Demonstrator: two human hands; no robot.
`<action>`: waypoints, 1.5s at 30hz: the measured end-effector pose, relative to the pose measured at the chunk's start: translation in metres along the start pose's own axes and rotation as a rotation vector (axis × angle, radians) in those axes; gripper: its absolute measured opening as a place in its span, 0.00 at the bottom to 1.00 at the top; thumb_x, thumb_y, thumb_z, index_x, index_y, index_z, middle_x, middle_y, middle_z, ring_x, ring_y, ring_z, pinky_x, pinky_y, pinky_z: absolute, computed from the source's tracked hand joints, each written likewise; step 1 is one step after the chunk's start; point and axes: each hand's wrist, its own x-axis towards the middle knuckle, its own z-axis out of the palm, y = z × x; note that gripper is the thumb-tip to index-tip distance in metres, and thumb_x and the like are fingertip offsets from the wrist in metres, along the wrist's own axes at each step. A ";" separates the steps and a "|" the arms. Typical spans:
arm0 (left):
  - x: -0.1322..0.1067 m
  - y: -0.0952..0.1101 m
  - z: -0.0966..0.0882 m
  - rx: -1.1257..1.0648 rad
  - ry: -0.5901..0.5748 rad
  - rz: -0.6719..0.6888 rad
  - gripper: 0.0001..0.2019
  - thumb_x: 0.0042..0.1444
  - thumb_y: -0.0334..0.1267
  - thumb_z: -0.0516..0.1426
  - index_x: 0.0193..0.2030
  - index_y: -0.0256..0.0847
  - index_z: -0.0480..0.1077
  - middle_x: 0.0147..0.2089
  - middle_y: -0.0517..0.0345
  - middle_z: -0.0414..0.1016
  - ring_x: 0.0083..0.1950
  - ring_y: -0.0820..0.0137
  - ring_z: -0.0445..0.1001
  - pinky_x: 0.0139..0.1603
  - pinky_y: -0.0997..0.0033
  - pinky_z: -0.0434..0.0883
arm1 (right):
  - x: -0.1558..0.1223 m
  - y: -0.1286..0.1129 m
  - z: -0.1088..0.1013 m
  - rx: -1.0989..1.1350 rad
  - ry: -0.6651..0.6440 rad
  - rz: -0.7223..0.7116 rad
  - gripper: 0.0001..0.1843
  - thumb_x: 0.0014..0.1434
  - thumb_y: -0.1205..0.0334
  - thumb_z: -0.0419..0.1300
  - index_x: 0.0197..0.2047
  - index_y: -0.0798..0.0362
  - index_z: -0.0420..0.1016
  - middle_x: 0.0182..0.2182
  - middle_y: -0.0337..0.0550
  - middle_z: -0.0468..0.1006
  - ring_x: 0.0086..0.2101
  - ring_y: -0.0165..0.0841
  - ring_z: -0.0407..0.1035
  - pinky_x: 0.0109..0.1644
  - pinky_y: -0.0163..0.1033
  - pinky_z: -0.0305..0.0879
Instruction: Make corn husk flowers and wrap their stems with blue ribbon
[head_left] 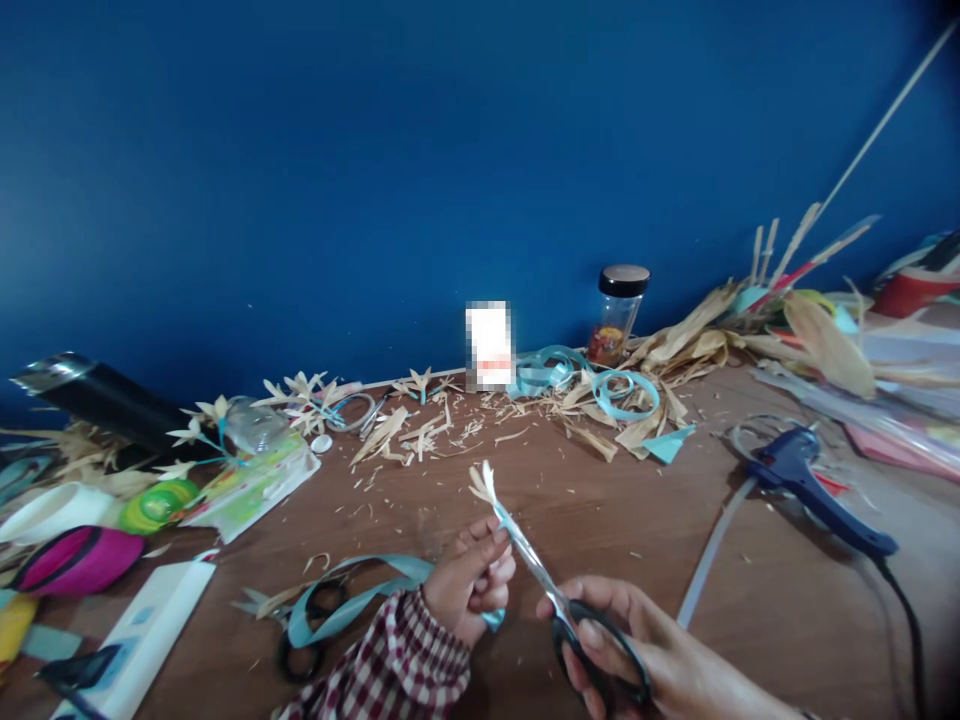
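Note:
In a pinch at the middle of the table, my left hand (469, 580) grips a small dried corn husk flower (484, 484) whose pale petals point up and away. Light blue ribbon (405, 568) runs from beneath this hand to the left, and a bit of it shows under the palm. My right hand (626, 630) has its fingers in the black handles of a pair of scissors (541, 572). The blades reach up to the base of the flower, beside my left fingertips, and look nearly closed. Whether they touch the ribbon there, I cannot tell.
A second pair of scissors (301, 650) lies left under ribbon. On the right is a blue glue gun (806, 470) with its cord. Husk scraps (427, 430), a lidded jar (621, 310) and finished flowers (300, 395) line the blue wall. A power strip (146, 630) sits front left.

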 end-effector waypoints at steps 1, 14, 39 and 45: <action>0.000 0.000 0.000 0.005 -0.002 -0.009 0.18 0.35 0.40 0.69 0.32 0.35 0.71 0.15 0.71 0.53 0.15 0.87 0.42 0.11 0.88 0.39 | -0.001 0.000 0.000 0.000 -0.004 -0.002 0.21 0.55 0.52 0.61 0.47 0.58 0.67 0.27 0.40 0.72 0.23 0.20 0.66 0.20 0.21 0.52; 0.002 -0.004 -0.004 0.037 0.005 0.024 0.17 0.37 0.41 0.69 0.30 0.35 0.70 0.15 0.71 0.52 0.15 0.87 0.42 0.11 0.88 0.40 | -0.004 0.002 0.001 0.023 0.043 -0.026 0.23 0.54 0.51 0.62 0.46 0.59 0.69 0.26 0.41 0.72 0.22 0.20 0.66 0.19 0.20 0.52; 0.001 -0.006 0.000 0.162 0.031 0.052 0.22 0.37 0.45 0.68 0.26 0.39 0.58 0.14 0.73 0.54 0.14 0.87 0.40 0.12 0.86 0.39 | -0.007 -0.002 -0.001 0.018 0.031 0.015 0.25 0.53 0.48 0.62 0.48 0.57 0.70 0.24 0.38 0.71 0.20 0.19 0.64 0.17 0.21 0.50; 0.000 -0.007 0.002 0.148 0.045 0.056 0.24 0.34 0.47 0.68 0.27 0.40 0.58 0.13 0.73 0.54 0.14 0.87 0.41 0.12 0.86 0.38 | -0.010 -0.001 -0.001 0.015 0.045 0.044 0.24 0.52 0.48 0.63 0.46 0.57 0.70 0.23 0.38 0.70 0.20 0.19 0.64 0.18 0.21 0.50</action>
